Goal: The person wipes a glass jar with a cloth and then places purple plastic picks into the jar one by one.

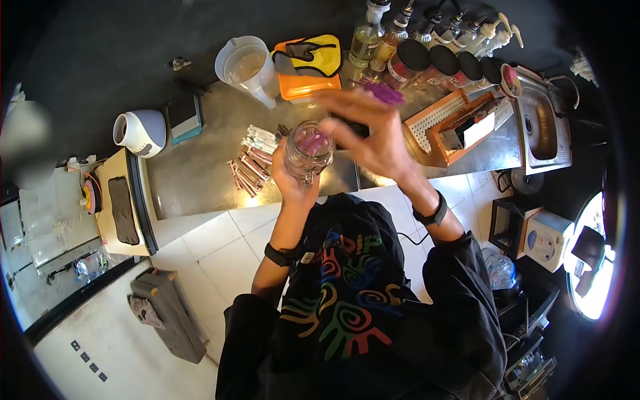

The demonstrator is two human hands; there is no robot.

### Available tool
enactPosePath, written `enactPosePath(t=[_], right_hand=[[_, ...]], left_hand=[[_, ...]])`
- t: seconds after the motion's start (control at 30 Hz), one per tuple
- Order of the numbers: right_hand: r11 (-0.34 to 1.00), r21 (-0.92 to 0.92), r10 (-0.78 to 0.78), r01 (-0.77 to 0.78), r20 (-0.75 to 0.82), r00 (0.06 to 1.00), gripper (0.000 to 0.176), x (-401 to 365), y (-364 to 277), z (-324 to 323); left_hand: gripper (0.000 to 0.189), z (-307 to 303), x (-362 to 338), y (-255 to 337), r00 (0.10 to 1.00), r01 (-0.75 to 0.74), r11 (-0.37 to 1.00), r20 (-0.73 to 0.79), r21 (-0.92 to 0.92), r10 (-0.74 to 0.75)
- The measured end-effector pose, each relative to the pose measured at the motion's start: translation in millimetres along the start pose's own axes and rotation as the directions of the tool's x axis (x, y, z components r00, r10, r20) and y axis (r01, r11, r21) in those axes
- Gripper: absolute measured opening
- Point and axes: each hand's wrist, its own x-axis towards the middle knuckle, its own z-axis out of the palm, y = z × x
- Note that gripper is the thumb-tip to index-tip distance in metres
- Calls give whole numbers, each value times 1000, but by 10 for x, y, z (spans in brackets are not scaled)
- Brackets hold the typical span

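A clear glass jar mug (309,152) is in my left hand (293,183), whose fingers wrap round its side above the metal counter. Something purple shows inside the glass. My right hand (373,137) is raised just right of the mug's mouth, its fingers spread and blurred, with nothing seen in it. Beyond that hand lies a purple item (381,92), too unclear to name. Left of the mug, small wrapped packets and brown sticks (251,168) lie in a pile on the counter (193,180).
At the back stand a clear pitcher (248,65), an orange tray (308,85) with a yellow and grey cloth, and several bottles and dark-lidded jars (408,63). A wooden tray (437,127) and a sink (537,127) are on the right; a white device (141,132) is left.
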Motion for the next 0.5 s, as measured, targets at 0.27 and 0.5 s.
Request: enactPosePath(t=[0.27,0.5], right_hand=[[825,-460,415,-328,101,904,21,-197,2665,-31],[581,-787,533,-208,175,828,21,-209,3320,450]], left_hand=[[45,-223,-63,81,1000,-25,996,-14,-88,24],[45,-596,-256,136,996,-89,989,-29,-121,86]])
